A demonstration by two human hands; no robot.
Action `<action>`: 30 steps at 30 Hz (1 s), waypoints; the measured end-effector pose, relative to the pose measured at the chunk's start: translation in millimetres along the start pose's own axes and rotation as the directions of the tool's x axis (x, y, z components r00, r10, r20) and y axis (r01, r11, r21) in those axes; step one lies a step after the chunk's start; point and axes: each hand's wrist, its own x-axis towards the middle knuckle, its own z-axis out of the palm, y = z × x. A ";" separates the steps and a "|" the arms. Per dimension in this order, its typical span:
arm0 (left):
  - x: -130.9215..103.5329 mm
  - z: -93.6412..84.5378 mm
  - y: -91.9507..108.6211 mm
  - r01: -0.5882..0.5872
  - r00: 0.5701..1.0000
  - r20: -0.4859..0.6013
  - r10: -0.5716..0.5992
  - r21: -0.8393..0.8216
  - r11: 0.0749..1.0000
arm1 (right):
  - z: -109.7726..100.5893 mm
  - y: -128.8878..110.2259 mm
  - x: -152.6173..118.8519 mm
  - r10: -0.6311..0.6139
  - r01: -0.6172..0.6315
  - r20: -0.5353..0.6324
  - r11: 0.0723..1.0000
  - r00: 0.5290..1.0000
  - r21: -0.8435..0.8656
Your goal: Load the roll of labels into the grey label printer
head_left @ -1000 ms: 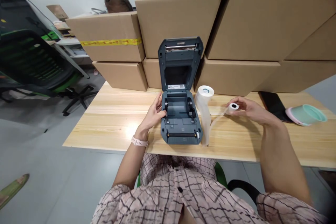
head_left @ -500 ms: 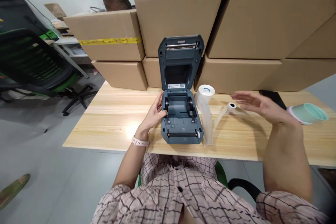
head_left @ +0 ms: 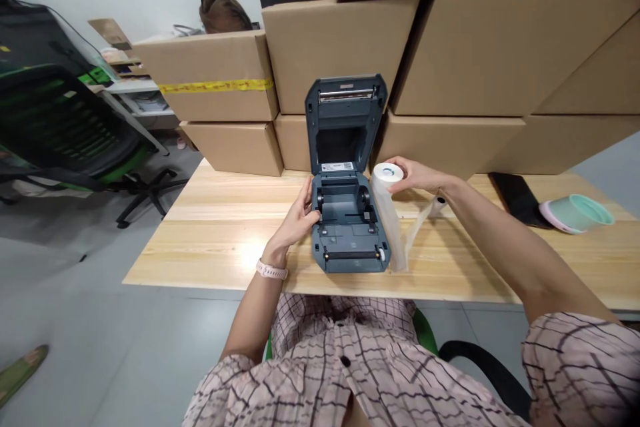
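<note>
A dark grey label printer [head_left: 345,243] stands on the table with its lid [head_left: 343,123] raised and its roll bay bare. My left hand [head_left: 295,221] grips the printer's left side, thumb over the rim. Just right of the printer stands a white label roll [head_left: 387,173], a long strip hanging off it toward me. My right hand [head_left: 417,175] has its thumb and fingers around that roll's right side. Under my right wrist lies a smaller roll [head_left: 439,203] with a dark core, its loose strip running toward the bigger roll's strip.
Stacked cardboard boxes [head_left: 460,53] line the back of the wooden table [head_left: 200,233]. A black phone [head_left: 517,197] and a mint-and-pink cup [head_left: 577,213] lie at the right. Beyond the boxes shows a person's head [head_left: 223,10]. An office chair [head_left: 65,127] stands at the left.
My right hand has moved left from above the table and closed around the larger label roll. My left hand stays on the printer.
</note>
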 end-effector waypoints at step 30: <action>-0.4 -1.2 0.3 0.033 0.999 0.004 -0.033 0.024 0.999 | 100.6 -117.2 0.9 -0.118 0.445 0.481 0.611 0.869 -0.655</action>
